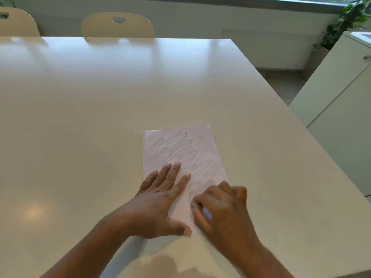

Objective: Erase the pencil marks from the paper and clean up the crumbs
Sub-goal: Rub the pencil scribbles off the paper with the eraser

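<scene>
1. The paper lies flat on the white tabletop, toward its near right part, its long side running away from the camera and turned slightly.
2. Grey pencil marks zigzag across most of the sheet; near the bottom they look fainter.
3. The left hand lies flat on the sheet's lower left part, fingers spread wide and pressing down, thumb at the near edge.
4. The right hand is blurred, curled over the sheet's lower right corner, its fingers pinched narrow around a small pale thing, probably the eraser, though blur hides its outline.
5. Two cream chairs stand at the far side.
6. A white cabinet and a leafy plant stand to the right.
</scene>
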A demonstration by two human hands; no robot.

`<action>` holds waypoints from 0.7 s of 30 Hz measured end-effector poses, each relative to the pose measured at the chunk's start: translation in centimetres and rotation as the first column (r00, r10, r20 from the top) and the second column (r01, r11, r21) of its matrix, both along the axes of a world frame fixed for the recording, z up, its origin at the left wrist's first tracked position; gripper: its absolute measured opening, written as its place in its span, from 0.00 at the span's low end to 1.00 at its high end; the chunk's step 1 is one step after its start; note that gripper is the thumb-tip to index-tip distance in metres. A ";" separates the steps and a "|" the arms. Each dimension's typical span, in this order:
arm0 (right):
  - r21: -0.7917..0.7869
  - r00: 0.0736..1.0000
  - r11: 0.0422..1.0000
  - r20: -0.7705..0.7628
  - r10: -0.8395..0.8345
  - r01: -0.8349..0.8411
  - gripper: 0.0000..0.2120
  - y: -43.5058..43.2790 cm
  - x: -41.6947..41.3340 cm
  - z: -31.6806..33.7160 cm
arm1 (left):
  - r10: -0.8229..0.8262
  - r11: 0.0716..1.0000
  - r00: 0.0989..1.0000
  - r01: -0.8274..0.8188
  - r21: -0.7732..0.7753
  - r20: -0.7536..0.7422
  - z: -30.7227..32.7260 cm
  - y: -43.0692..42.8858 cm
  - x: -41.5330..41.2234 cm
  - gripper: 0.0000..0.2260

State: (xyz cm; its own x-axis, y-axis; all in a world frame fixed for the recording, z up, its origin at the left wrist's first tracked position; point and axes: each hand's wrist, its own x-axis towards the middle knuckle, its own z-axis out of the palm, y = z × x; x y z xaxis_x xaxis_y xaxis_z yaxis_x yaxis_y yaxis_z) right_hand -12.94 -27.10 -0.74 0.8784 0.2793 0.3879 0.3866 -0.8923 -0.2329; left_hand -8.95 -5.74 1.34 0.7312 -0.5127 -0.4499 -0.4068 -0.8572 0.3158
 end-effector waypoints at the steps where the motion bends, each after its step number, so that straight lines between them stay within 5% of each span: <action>1: -0.017 1.000 0.999 0.001 0.026 -0.026 0.04 0.1 -0.4 -0.1 | -0.002 1.000 1.000 0.002 0.000 0.002 0.0 0.0 0.0 0.54; 6: 0.009 0.980 0.980 0.010 -0.199 0.199 0.05 -2.4 3.0 0.3 | -0.001 1.000 1.000 0.001 0.007 -0.009 0.1 0.1 0.0 0.54; 12: -0.019 0.999 0.999 -0.029 0.034 -0.035 0.05 0.0 -0.2 0.1 | -0.001 1.000 1.000 0.001 0.010 -0.004 0.1 0.0 0.0 0.54; 18: -0.006 0.985 0.985 -0.005 -0.171 0.171 0.04 -2.2 2.8 0.6 | -0.011 1.000 1.000 0.011 0.022 -0.007 0.2 0.0 0.1 0.55; 21: 0.006 0.998 0.998 -0.022 -0.064 0.064 0.06 -0.7 1.2 0.3 | -0.007 1.000 1.000 0.007 0.020 0.000 0.1 0.0 0.1 0.55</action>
State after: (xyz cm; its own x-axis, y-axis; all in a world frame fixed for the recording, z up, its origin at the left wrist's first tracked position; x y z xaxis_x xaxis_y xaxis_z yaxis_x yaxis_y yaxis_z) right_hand -11.78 -27.78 -0.39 0.9024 0.2197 0.3706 0.3238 -0.9133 -0.2470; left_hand -8.89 -5.76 1.46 0.7275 -0.5089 -0.4601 -0.4129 -0.8604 0.2988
